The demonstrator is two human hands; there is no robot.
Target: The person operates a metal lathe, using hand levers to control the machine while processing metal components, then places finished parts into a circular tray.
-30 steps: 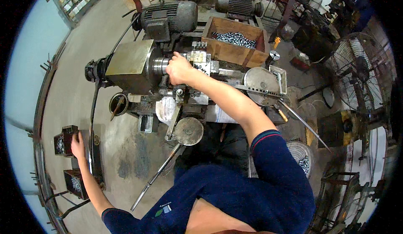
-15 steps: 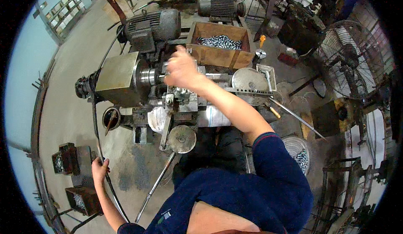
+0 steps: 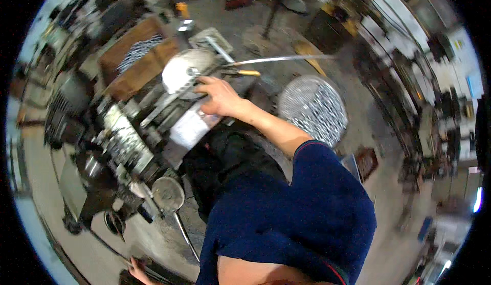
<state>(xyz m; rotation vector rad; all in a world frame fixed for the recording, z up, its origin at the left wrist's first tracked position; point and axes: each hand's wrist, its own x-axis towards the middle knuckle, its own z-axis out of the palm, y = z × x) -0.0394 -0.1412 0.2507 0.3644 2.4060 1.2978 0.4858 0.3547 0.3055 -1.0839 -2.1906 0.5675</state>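
My right hand [image 3: 220, 97] reaches over the front right of the lathe-like machine. Its fingers are outstretched, slightly smeared, and nothing shows in them. Beneath and beside them run a perforated metal bar [image 3: 171, 97] and a pale round metal plate [image 3: 176, 78]. A white sheet [image 3: 188, 129] hangs below the hand. At the lower left edge, my left hand [image 3: 138, 271] is blurred and partly cut off. It appears closed around a long dark rod [image 3: 106, 243] running up to the machine's spindle end.
A wooden box [image 3: 148, 62] of small shiny metal parts stands behind the machine. On the floor at right is a round basket [image 3: 290, 92] with many similar parts. A long metal handle [image 3: 286, 59] sticks out to the right. Near my legs is another round plate [image 3: 168, 195] on a lever.
My view has swung right, and the scene appears rotated. My right hand has moved from the machine's middle to beside the pale round plate. My left hand stays at the dark rod.
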